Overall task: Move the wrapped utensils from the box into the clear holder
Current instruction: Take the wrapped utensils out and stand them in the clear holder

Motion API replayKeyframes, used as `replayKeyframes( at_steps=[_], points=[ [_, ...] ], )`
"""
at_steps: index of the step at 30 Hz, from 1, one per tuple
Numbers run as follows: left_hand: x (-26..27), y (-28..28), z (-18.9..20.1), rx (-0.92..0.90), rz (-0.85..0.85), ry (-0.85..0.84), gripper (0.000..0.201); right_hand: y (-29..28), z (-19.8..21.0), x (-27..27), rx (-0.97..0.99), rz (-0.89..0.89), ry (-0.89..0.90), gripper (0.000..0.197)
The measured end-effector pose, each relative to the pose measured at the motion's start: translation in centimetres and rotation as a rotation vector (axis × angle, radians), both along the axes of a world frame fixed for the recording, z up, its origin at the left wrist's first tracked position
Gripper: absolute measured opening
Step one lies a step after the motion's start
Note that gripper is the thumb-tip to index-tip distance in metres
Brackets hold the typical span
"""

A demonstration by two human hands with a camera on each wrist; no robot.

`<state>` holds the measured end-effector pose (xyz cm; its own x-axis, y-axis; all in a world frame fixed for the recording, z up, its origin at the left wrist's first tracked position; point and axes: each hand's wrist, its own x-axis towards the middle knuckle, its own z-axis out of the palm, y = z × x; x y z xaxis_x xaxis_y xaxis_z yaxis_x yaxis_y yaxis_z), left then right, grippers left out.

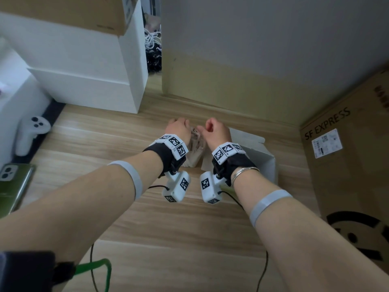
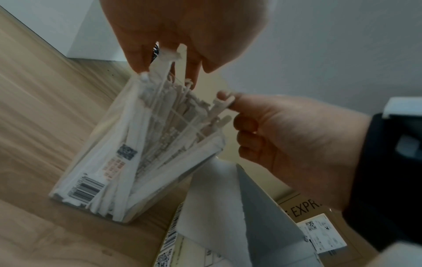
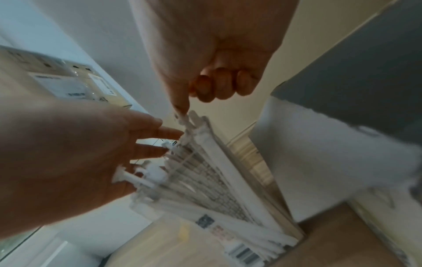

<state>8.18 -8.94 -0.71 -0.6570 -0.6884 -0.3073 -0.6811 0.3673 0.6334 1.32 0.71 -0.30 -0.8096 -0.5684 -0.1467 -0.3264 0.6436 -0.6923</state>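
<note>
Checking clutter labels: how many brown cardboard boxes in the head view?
2. A plain box at top left above the white cabinet; the SF EXPRESS box at right. More may be hidden off-frame.

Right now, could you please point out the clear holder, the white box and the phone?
clear holder (image 2: 68, 189): left wrist view, lower wall.
white box (image 1: 267, 163): head view, outer side wall.
phone (image 1: 14, 186): head view, green back.

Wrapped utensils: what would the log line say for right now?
stage: filling | left hand: fingers touch tops of wrapped utensils | right hand: pinches one utensil top | clear holder: packed | box: beside holder
</note>
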Motion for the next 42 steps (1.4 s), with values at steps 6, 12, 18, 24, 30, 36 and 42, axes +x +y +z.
replayKeyframes(
  at_steps=[6,12,18,24,30,36,42],
  points=[
    [-0.6,1.1,0.3,-0.049,-0.009,0.062,0.041,0.7,-0.7,0.6,0.143,0.064,0.034,0.031],
    [-0.9,2.1,-0.7,-0.167,-0.158,-0.008,0.043,2.7,-1.0,-0.8,0.093,-0.087,0.031,0.028],
    [-0.6,3.3,-1.6,-0.274,-0.22,-0.132,0.041,6.2,-1.1,-1.9,0.161,-0.108,0.038,0.023],
    [-2.7,5.3,0.6,-0.324,-0.254,-0.099,0.041,8.8,-1.9,-2.6,0.183,-0.143,0.014,0.036],
    [-4.8,9.4,1.2,-0.122,-0.364,-0.044,0.042,11.3,-2.2,-3.3,0.202,-0.151,-0.053,0.035],
    [-5.0,10.7,-0.2,-0.054,-0.322,-0.376,0.058,12.9,-2.3,-3.5,0.203,-0.151,-0.15,0.033],
    [-4.3,9.4,-1.4,-0.018,-0.414,-0.487,0.037,13.2,-2.7,-3.1,0.133,-0.174,-0.292,0.024]
  ],
)
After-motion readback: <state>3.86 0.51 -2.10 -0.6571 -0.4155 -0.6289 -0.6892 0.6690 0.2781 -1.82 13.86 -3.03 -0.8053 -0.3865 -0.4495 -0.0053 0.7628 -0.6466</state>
